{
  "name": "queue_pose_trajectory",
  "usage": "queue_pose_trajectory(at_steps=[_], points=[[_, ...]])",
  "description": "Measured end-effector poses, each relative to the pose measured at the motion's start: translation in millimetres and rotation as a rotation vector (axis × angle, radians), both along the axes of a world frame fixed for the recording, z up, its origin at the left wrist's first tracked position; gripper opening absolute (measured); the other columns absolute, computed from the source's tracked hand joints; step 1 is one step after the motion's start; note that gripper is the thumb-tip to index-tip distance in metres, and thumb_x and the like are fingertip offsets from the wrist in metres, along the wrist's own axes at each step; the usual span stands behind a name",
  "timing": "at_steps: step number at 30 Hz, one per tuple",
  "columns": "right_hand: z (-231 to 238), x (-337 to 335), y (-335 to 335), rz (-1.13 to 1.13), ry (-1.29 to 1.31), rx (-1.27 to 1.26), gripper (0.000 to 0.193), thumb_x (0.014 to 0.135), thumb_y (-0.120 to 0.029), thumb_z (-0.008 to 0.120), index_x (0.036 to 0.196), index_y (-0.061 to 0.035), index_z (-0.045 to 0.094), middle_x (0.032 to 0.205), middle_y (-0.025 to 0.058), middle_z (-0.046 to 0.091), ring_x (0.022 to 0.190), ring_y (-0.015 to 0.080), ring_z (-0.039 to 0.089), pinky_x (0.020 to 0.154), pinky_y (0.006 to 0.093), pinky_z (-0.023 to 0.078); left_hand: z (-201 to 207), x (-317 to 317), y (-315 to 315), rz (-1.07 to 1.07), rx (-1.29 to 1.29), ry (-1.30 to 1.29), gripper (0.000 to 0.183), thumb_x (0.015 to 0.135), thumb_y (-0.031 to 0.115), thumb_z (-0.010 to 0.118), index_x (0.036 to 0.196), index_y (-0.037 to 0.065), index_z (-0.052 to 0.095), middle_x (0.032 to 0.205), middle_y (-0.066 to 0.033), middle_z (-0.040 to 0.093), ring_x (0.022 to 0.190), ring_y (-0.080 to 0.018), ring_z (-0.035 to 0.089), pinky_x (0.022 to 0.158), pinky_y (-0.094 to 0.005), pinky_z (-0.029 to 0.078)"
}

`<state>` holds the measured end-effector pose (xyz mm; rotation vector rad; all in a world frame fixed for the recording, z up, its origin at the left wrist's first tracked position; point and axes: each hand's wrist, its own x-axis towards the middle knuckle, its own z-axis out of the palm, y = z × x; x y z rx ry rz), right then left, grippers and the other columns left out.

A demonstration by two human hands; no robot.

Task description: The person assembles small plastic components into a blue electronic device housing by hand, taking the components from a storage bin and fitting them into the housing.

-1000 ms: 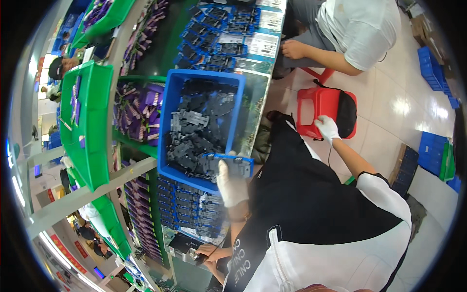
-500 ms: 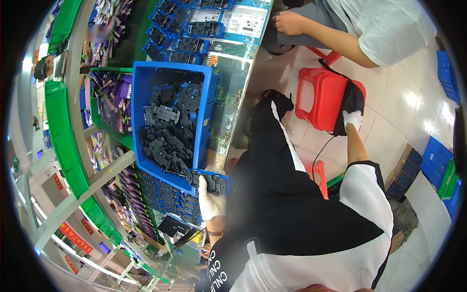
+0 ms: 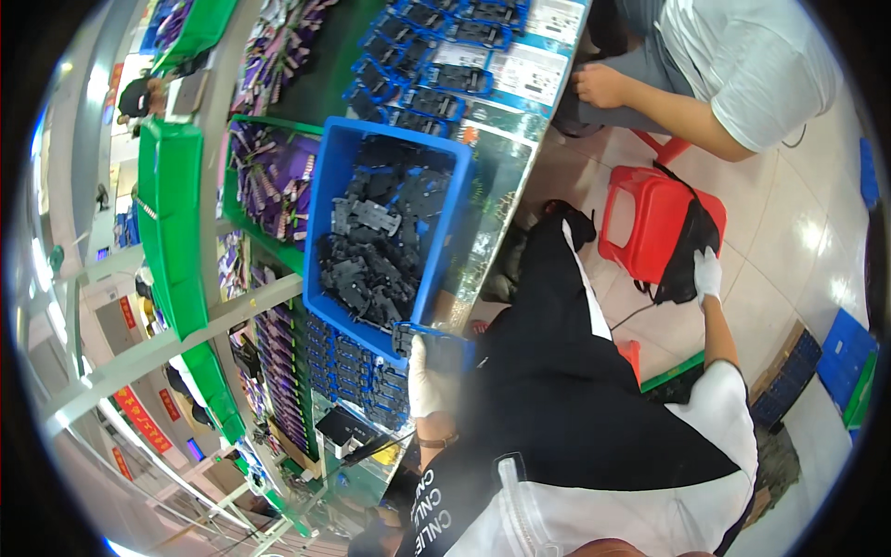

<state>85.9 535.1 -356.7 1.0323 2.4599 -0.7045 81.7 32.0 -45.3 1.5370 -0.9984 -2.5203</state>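
Observation:
My left hand [image 3: 427, 382], in a white glove, grips a black-and-blue plastic part [image 3: 436, 347], seemingly a toy car chassis, at the near corner of a blue bin [image 3: 444, 251]. The thumb lies over the part, and its right end is blurred. Loose black plastic parts [image 3: 371, 269] are heaped inside the bin. Far to the right, my gloved right hand [image 3: 708, 277] is beside a black cloth or bag [image 3: 685, 269] draped over a red plastic stool [image 3: 636, 218]. Its fingers look stretched out along the cloth's edge; nothing shows in them.
Rows of blue-and-black parts [image 3: 459, 79] lie on the table beyond the bin, and more [image 3: 357, 371] on its near side. A green crate [image 3: 243, 213] of purple-striped pieces adjoins the bin. Another person's arm [image 3: 677, 107] is at the upper right. A metal beam [image 3: 223, 320] crosses at left.
The view has shifted, so the bin and stool appear farther right. My left hand still holds the part at the bin's corner. My right hand's fingers now point upward along the cloth's edge.

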Motion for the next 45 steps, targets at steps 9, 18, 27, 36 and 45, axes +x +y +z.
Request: queue_pose_trajectory(at_steps=[9,18,27,36,45], points=[[219,-16,-85,0.102,0.353,-0.443,0.037,0.089,-0.016,0.055,0.116,0.0085,0.058,0.098,0.0147,0.066,0.092,0.0198,0.06,0.083,0.0298,0.044,17,19,-22,-0.016,-0.013,0.058,0.029,0.097,0.031,0.052,0.113,0.007,0.056,0.11,-0.0096,0.061,0.106,-0.0264,0.058,0.093,-0.0411,0.046],[354,-71,-172,0.17,0.626,-0.765,0.029,0.086,-0.009,0.053,0.11,0.0054,0.062,0.095,0.0027,0.062,0.084,0.0086,0.053,0.078,0.0232,0.042,9,80,-70,-0.063,0.103,0.316,0.023,0.099,0.027,0.045,0.112,0.012,0.056,0.102,-0.0037,0.059,0.101,-0.0198,0.055,0.093,-0.0371,0.042],[269,-106,-264,0.06,0.606,-0.797,0.051,0.091,-0.028,0.052,0.128,0.0073,0.049,0.11,0.0152,0.063,0.047,0.0108,0.047,0.049,0.0238,0.041,6,115,-99,0.077,0.081,0.27,0.037,0.095,0.037,0.054,0.115,0.006,0.057,0.112,-0.0078,0.061,0.104,-0.0235,0.057,0.093,-0.0388,0.045],[214,-106,-377,-0.004,0.501,-0.912,0.08,0.088,-0.036,0.06,0.141,0.0129,0.027,0.106,0.0149,0.057,0.049,0.0115,0.047,0.052,0.0264,0.042,-7,130,-110,0.182,0.074,0.247,0.039,0.095,0.035,0.056,0.119,0.004,0.055,0.113,-0.0099,0.061,0.107,-0.0271,0.059,0.094,-0.0406,0.046],[181,-101,-444,0.119,0.309,-1.07,0.083,0.089,-0.038,0.061,0.143,0.0113,0.022,0.144,0.0219,0.038,0.058,0.0129,0.054,0.064,0.027,0.047,5,119,-95,0.331,0.065,0.314,0.037,0.095,0.034,0.055,0.119,0.005,0.055,0.116,-0.0111,0.061,0.107,-0.0288,0.059,0.095,-0.042,0.047]])
